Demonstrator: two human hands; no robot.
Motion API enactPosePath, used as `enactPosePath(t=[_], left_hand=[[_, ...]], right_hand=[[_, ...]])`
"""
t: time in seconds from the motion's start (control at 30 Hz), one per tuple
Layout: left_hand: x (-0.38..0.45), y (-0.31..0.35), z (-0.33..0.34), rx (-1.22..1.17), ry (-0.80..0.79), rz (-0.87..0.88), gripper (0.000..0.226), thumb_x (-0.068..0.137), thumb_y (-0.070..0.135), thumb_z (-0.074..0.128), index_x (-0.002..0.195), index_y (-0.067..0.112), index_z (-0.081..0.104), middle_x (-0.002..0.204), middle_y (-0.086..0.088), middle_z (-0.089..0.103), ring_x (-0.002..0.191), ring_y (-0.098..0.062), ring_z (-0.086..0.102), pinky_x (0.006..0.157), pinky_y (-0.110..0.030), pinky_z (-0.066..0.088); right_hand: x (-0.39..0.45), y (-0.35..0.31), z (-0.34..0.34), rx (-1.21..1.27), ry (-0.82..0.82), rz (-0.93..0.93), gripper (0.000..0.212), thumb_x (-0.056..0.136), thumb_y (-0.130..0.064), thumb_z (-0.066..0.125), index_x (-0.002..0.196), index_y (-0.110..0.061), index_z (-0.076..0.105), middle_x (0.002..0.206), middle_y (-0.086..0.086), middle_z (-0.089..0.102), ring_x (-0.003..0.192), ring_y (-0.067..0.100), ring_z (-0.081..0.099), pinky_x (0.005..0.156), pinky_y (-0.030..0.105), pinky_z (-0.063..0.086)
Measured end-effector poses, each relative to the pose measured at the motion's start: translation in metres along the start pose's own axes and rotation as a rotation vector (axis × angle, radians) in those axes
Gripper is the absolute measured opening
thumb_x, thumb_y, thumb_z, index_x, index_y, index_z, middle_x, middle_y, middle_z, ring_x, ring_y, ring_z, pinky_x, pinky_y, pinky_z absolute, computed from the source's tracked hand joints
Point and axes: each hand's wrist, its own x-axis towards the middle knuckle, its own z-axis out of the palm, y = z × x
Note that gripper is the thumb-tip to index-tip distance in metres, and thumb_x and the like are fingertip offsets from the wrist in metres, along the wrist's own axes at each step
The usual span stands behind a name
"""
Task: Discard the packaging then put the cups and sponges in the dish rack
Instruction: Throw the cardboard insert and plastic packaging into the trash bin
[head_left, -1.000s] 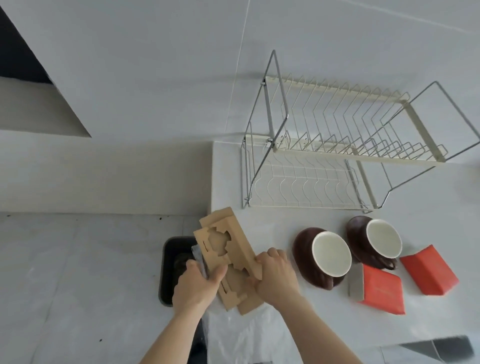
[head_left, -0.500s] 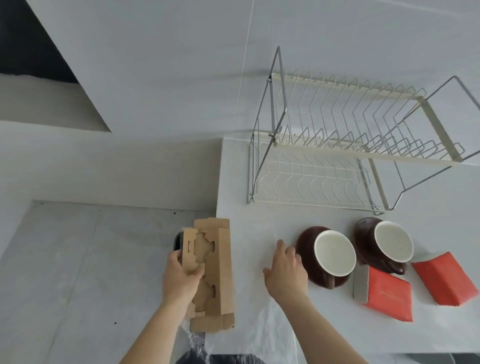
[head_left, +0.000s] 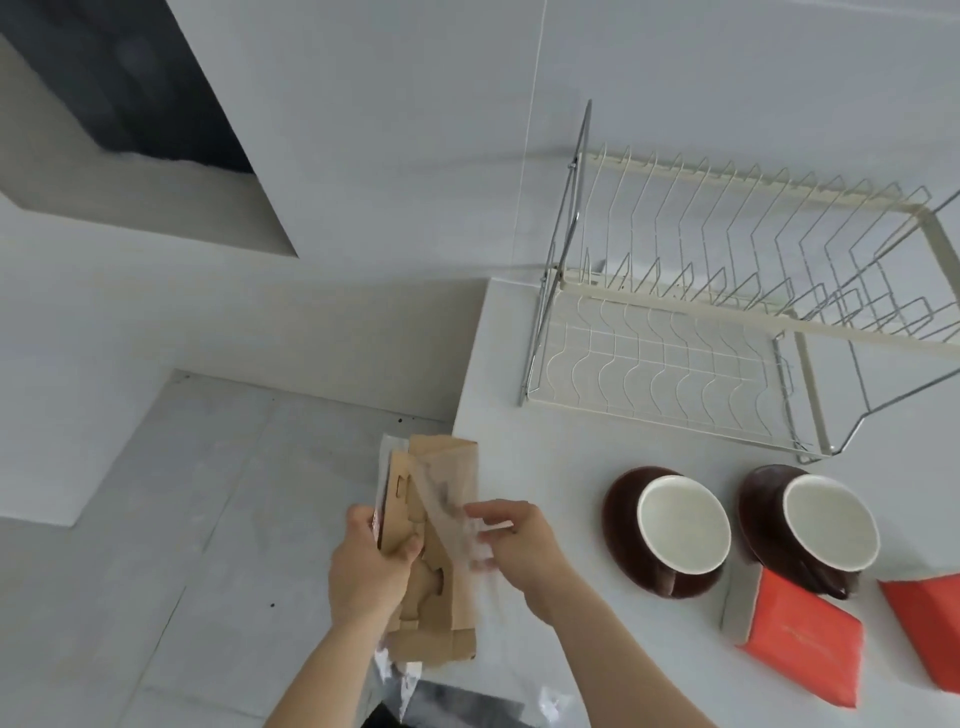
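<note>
1. Cardboard packaging (head_left: 441, 545): brown, flattened, die-cut, held off the desk's left edge.
2. Clear plastic wrap (head_left: 452, 519): draped over it.
3. Two cups (head_left: 683, 525) (head_left: 831, 522): brown, white inside, tilted on the desk.
4. Two sponges (head_left: 802, 636) (head_left: 930, 623): red-orange, before the cups.
5. Dish rack (head_left: 675, 332): cream wire, two-tier, behind the cups.

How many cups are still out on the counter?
2. The left cup lies beside the right cup, both on the counter before the empty dish rack. None looks hidden.

Cardboard packaging (head_left: 451, 551) gripped in left hand (head_left: 366, 569), right hand (head_left: 524, 545) pinching clear plastic film (head_left: 457, 519) (blurred).
</note>
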Motion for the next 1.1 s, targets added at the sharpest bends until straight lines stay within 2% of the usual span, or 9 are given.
enactPosePath(t=[0.07,0.17,0.27,0.33,0.47,0.57,0.77,0.9,1.1], left_hand=[[-0.002,0.002,0.000,-0.028,0.031,0.031,0.040,0.081,0.027,0.079,0.090,0.030,0.040,0.079,0.004,0.064,0.067,-0.014,0.062,0.051,-0.028,0.042],[0.000,0.005,-0.008,-0.107,0.050,0.063,0.038,0.080,0.025,0.079,0.084,0.030,0.041,0.075,0.002,0.061,0.064,-0.016,0.060,0.052,-0.029,0.042],[0.010,0.007,-0.024,-0.195,0.039,0.080,0.035,0.079,0.024,0.080,0.086,0.028,0.046,0.080,0.001,0.063,0.067,-0.017,0.062,0.057,-0.030,0.047],[0.018,0.008,-0.036,-0.227,0.041,0.087,0.031,0.081,0.026,0.079,0.090,0.029,0.049,0.086,0.004,0.067,0.075,-0.016,0.066,0.062,-0.033,0.052],[0.043,0.002,-0.063,-0.294,0.072,0.074,0.026,0.085,0.046,0.072,0.092,0.031,0.052,0.092,0.008,0.067,0.087,-0.017,0.066,0.065,-0.031,0.048],[0.072,-0.007,-0.082,-0.221,0.005,0.073,0.046,0.072,0.059,0.078,0.100,0.037,0.050,0.095,0.015,0.066,0.085,-0.007,0.066,0.064,-0.026,0.051],[0.141,-0.047,-0.092,0.130,-0.073,0.079,0.064,0.064,0.054,0.084,0.113,0.035,0.048,0.102,0.012,0.047,0.082,-0.006,0.058,0.059,-0.020,0.043],[0.184,-0.072,-0.065,0.274,-0.110,0.010,0.055,0.074,0.044,0.078,0.121,0.031,0.054,0.103,0.010,0.049,0.090,-0.018,0.061,0.069,-0.030,0.049],[0.235,-0.120,-0.007,0.363,-0.221,-0.117,0.043,0.075,0.040,0.075,0.110,0.029,0.052,0.099,0.007,0.066,0.087,-0.019,0.065,0.066,-0.033,0.050]], right_hand=[[-0.001,-0.003,0.006,0.012,0.004,0.003,0.045,0.084,0.008,0.053,0.095,-0.028,0.077,0.118,-0.004,0.052,0.081,0.017,0.071,0.068,0.030,0.063],[0.003,-0.009,0.016,0.015,0.014,-0.022,0.034,0.081,0.004,0.064,0.086,-0.028,0.074,0.115,0.001,0.058,0.061,0.014,0.069,0.064,0.030,0.062],[0.009,-0.017,0.035,-0.008,0.005,-0.063,0.021,0.073,-0.007,0.076,0.079,-0.025,0.070,0.090,-0.003,0.065,0.055,0.007,0.060,0.056,0.020,0.054],[0.015,-0.025,0.053,-0.075,0.014,-0.080,0.022,0.069,-0.018,0.082,0.082,-0.022,0.065,0.079,-0.006,0.063,0.052,0.002,0.055,0.052,0.017,0.049],[0.034,-0.044,0.098,-0.265,0.110,-0.115,0.034,0.066,-0.033,0.080,0.082,-0.025,0.051,0.087,-0.007,0.062,0.072,0.011,0.057,0.061,0.025,0.048],[0.051,-0.053,0.133,-0.263,0.161,-0.079,0.036,0.069,-0.030,0.078,0.087,-0.026,0.046,0.090,-0.006,0.060,0.079,0.014,0.059,0.066,0.030,0.052],[0.098,-0.039,0.180,-0.287,0.182,0.073,0.037,0.077,-0.023,0.076,0.103,-0.024,0.050,0.103,-0.002,0.060,0.089,0.017,0.060,0.076,0.033,0.055],[0.137,-0.014,0.202,-0.347,0.214,0.178,0.030,0.081,-0.024,0.072,0.106,-0.026,0.055,0.111,0.002,0.055,0.089,0.017,0.058,0.075,0.028,0.047],[0.202,0.042,0.216,-0.384,0.206,0.379,0.035,0.081,-0.021,0.073,0.114,-0.024,0.061,0.119,0.004,0.059,0.103,0.023,0.061,0.097,0.037,0.051]])
